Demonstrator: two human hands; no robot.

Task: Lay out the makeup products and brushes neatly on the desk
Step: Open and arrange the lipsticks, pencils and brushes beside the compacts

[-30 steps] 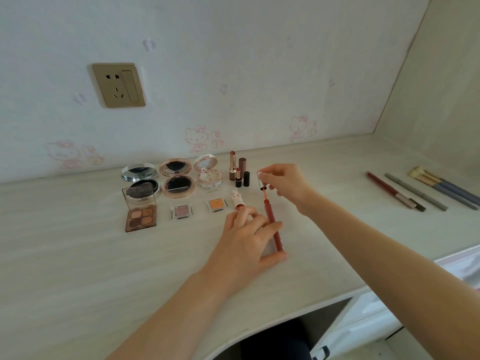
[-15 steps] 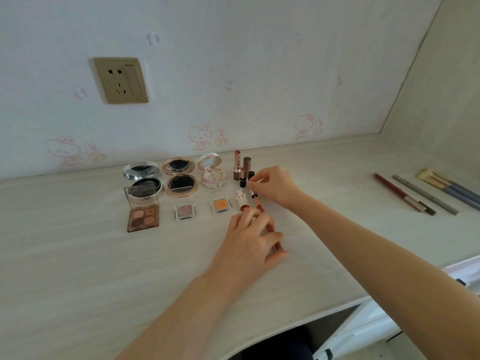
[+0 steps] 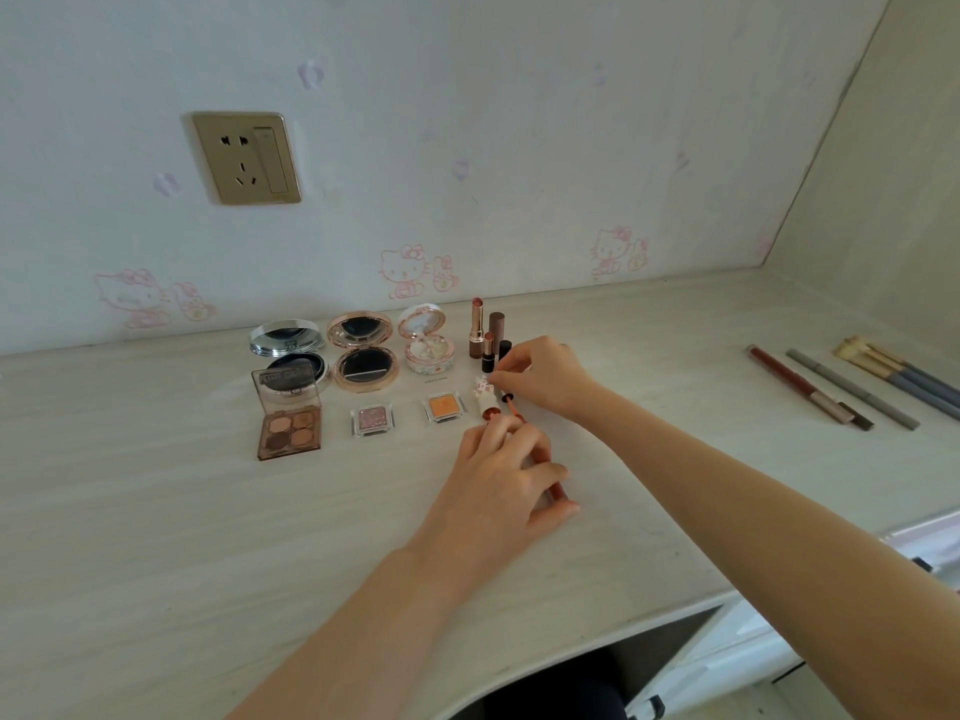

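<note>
Hands grip slim red lip-gloss tube point(image 3: 557, 492) (left point(image 3: 511, 478)) and wand cap point(image 3: 498, 379) (right point(image 3: 550, 376)).

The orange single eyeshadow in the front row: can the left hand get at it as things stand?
Probably not right away: the left hand grips the lip gloss tube. The orange eyeshadow itself lies uncovered just beyond its fingertips.
</note>
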